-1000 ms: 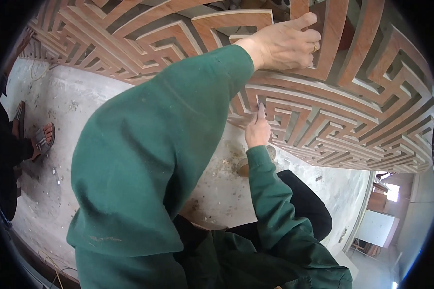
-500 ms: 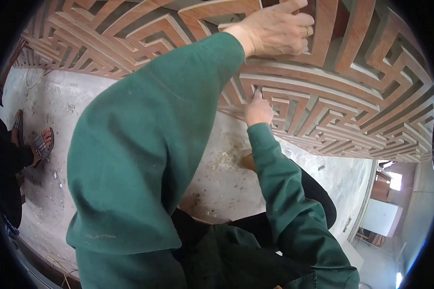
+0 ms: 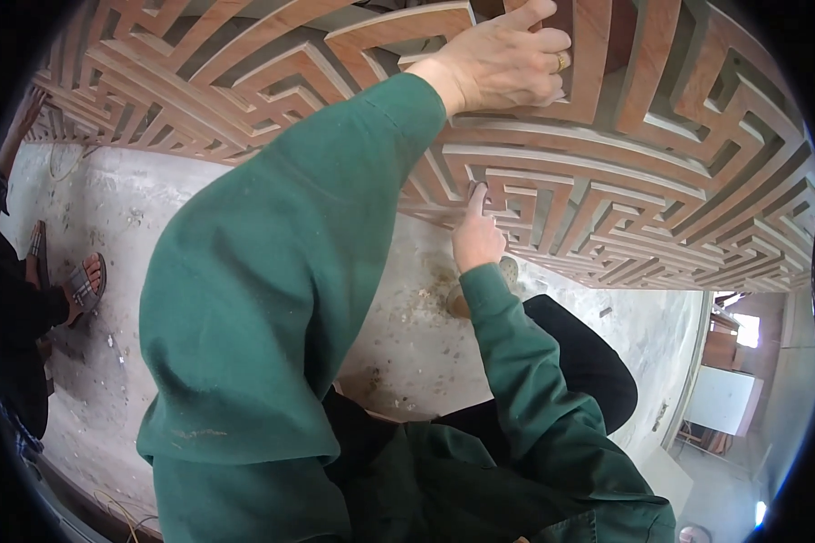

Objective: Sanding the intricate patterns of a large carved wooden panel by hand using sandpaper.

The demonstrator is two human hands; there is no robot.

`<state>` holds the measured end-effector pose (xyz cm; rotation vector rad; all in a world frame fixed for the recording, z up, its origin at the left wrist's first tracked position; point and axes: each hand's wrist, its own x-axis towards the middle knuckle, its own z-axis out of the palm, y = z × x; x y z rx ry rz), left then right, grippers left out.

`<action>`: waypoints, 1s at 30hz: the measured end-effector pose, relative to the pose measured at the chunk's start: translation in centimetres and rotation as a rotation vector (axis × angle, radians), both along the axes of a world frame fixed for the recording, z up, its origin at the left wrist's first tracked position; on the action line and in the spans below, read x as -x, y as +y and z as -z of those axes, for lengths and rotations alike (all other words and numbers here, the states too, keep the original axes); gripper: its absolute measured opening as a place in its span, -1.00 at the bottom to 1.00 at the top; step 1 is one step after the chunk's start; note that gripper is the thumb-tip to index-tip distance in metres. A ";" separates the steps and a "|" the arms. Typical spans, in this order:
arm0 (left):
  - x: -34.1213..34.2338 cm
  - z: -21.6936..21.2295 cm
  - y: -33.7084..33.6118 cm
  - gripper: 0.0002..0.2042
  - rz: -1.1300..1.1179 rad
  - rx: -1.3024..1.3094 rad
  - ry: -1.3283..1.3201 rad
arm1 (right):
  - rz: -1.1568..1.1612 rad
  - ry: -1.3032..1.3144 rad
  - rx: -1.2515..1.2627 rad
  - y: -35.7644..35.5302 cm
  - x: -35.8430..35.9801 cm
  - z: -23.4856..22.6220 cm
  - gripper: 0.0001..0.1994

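A large wooden lattice panel (image 3: 598, 145), cut in a maze pattern of reddish-brown strips with pale edges, stands across the top of the view. My left hand (image 3: 507, 63), with a ring on one finger, is up on the panel, its fingers bent around one of the strips. Lower down, my right hand (image 3: 478, 239) is at a slot between strips. Its index finger points along the slot, the other fingers are curled in, and a small dark bit shows at the fingertip. What that hand holds, if anything, is hidden.
The pale concrete floor (image 3: 407, 344) is stained and strewn with debris. Another person's sandaled foot (image 3: 86, 281) is at the left, and that person's hand (image 3: 29, 113) is by the panel's far left end. A white board (image 3: 723, 400) stands at the right. Cords (image 3: 118, 511) lie at the lower left.
My right hand has shifted down a little along the panel, its index finger now stretched out. My left hand keeps its place on the panel. The whole view has moved slightly.
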<state>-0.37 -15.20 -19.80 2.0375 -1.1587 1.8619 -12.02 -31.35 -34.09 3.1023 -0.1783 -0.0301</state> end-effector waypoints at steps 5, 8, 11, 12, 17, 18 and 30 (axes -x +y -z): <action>0.1 -1.0 -0.5 -0.82 -0.027 -0.059 0.071 | 0.010 -0.064 0.060 -1.5 -3.9 0.9 -0.58; 0.4 -0.6 0.3 -0.83 0.011 -0.027 0.051 | -0.009 -0.097 0.031 -0.4 -1.5 1.1 -0.57; 0.3 -0.4 -0.1 -0.82 -0.024 -0.028 0.038 | -0.014 -0.115 -0.005 -0.6 -0.4 1.1 -0.57; 0.3 -0.3 -0.4 -0.82 -0.045 -0.018 0.018 | -0.007 -0.101 -0.026 -0.9 -0.4 1.0 -0.58; 0.3 -0.7 -0.2 -0.82 -0.006 -0.033 0.066 | 0.022 -0.089 -0.002 -0.8 -2.2 1.2 -0.52; 0.3 -0.7 0.0 -0.82 -0.033 -0.035 0.043 | 0.008 -0.144 -0.020 -0.6 -1.3 1.4 -0.50; 0.3 -0.6 0.2 -0.83 -0.060 -0.057 0.063 | 0.005 -0.124 -0.095 -0.1 -0.7 1.2 -0.48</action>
